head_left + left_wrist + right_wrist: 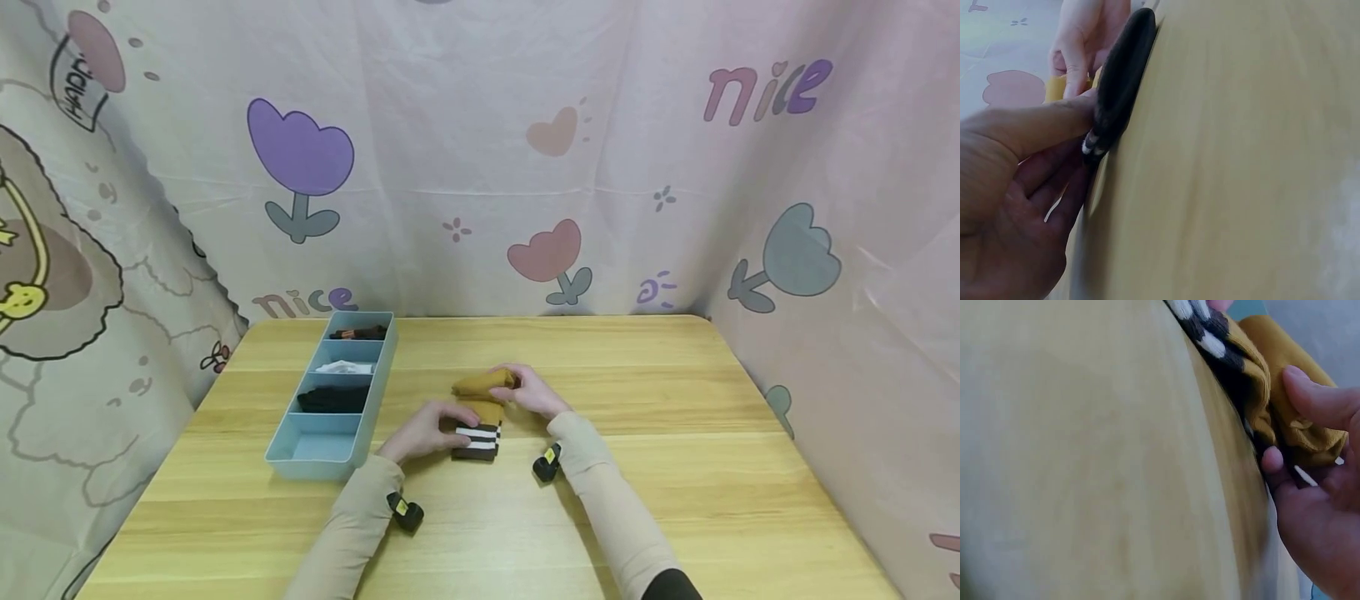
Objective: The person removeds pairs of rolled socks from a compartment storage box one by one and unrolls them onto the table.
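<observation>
A pair of mustard socks (487, 411) with dark brown and white striped cuffs lies on the table, partly folded over. At the near end, my left hand (426, 431) pinches the striped cuff (1124, 75), thumb on top and fingers along its side. My right hand (531, 392) grips the folded mustard part (1310, 415) at the far end, its thumb pressing on the fabric. In the right wrist view the fold stands up over the striped cuffs (1213, 344). Part of the socks is hidden behind the fingers.
Left of the socks stands a light blue divided box (382, 379). Its compartments hold a dark brown bundle (358, 333), a white folded item (345, 367) and a black folded cloth (333, 399). A printed curtain (450, 150) hangs behind the wooden table (637, 500).
</observation>
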`<control>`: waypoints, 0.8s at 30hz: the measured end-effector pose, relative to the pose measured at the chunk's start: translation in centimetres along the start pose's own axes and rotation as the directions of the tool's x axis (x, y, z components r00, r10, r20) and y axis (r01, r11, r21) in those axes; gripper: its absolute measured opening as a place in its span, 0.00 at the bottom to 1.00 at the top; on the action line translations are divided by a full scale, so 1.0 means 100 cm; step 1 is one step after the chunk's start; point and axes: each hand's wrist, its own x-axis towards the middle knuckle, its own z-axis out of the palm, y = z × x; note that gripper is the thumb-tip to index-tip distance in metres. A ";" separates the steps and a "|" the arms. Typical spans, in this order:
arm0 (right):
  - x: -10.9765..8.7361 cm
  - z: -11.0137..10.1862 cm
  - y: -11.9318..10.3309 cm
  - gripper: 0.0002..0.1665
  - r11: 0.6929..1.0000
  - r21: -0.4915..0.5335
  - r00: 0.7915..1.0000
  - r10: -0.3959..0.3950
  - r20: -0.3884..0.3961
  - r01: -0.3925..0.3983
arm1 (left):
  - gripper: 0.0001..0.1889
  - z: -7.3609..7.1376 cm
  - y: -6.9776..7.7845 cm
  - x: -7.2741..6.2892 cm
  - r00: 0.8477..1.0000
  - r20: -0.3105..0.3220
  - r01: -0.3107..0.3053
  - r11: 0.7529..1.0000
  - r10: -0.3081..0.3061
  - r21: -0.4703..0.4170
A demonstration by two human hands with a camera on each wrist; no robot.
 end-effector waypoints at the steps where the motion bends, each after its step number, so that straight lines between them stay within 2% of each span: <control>1: 0.001 0.000 -0.001 0.20 1.000 0.001 1.000 0.010 -0.002 -0.010 | 0.13 0.000 0.000 0.000 1.000 0.002 0.001 1.000 -0.001 0.001; 6: 0.006 0.004 -0.005 0.12 0.999 -0.012 0.998 0.048 -0.034 -0.049 | 0.13 -0.001 -0.001 0.000 1.000 0.007 0.013 1.000 -0.013 0.001; 9: 0.010 0.006 -0.007 0.13 0.998 -0.036 0.996 0.040 -0.077 -0.043 | 0.13 -0.001 -0.002 0.000 1.000 0.009 0.014 1.000 -0.014 0.007; 11: 0.013 0.007 -0.007 0.17 0.998 -0.057 0.993 0.011 -0.116 -0.018 | 0.13 -0.002 -0.002 0.000 1.000 0.009 0.016 1.000 -0.016 0.011; 15: 0.018 0.007 -0.005 0.24 0.993 -0.091 0.980 -0.096 -0.172 0.081 | 0.13 -0.003 -0.001 0.001 1.000 0.011 0.024 1.000 -0.024 0.016; 19: 0.020 0.004 -0.007 0.20 0.986 -0.123 0.979 -0.134 -0.155 0.115 | 0.13 -0.003 -0.002 0.001 1.000 0.012 0.014 1.000 -0.015 0.020; 24: 0.023 -0.001 -0.007 0.28 0.989 -0.134 0.994 -0.066 -0.082 0.055 | 0.13 -0.002 -0.004 0.000 1.000 0.019 0.009 1.000 -0.009 0.017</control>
